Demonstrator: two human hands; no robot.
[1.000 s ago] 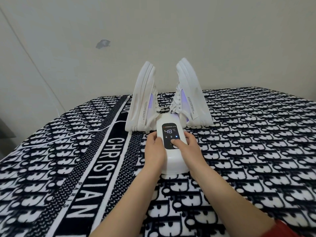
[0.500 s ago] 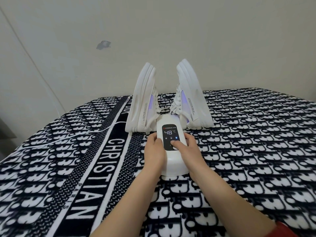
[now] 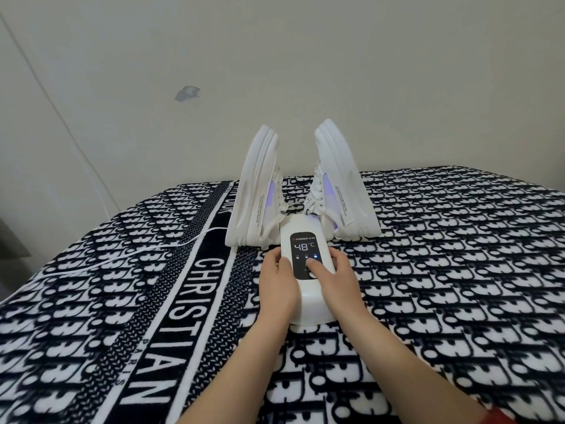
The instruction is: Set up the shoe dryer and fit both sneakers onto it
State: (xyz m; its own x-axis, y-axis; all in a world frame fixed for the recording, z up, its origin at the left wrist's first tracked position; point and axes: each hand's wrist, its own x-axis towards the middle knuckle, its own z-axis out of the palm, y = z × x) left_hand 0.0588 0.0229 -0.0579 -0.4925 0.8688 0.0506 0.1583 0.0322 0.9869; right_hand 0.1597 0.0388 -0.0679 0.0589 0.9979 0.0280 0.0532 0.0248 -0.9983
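The white shoe dryer (image 3: 308, 304) lies on the patterned blanket, its black panel lit and reading 48 °C. Two white sneakers stand on its arms behind it, toes up and soles outward: the left sneaker (image 3: 256, 191) and the right sneaker (image 3: 342, 185), both glowing violet inside. My left hand (image 3: 276, 283) grips the dryer's left side, fingers curled round it. My right hand (image 3: 333, 276) holds the right side, with its thumb pressing on the lower part of the panel.
A white power cord (image 3: 146, 250) runs from the dryer leftward over the black-and-white blanket (image 3: 458, 270) and off its left edge. A plain wall (image 3: 305, 71) rises close behind the sneakers.
The blue indicator under the temperature reading has moved to the right. My right thumb has shifted slightly on the panel. Both hands stay on the dryer.
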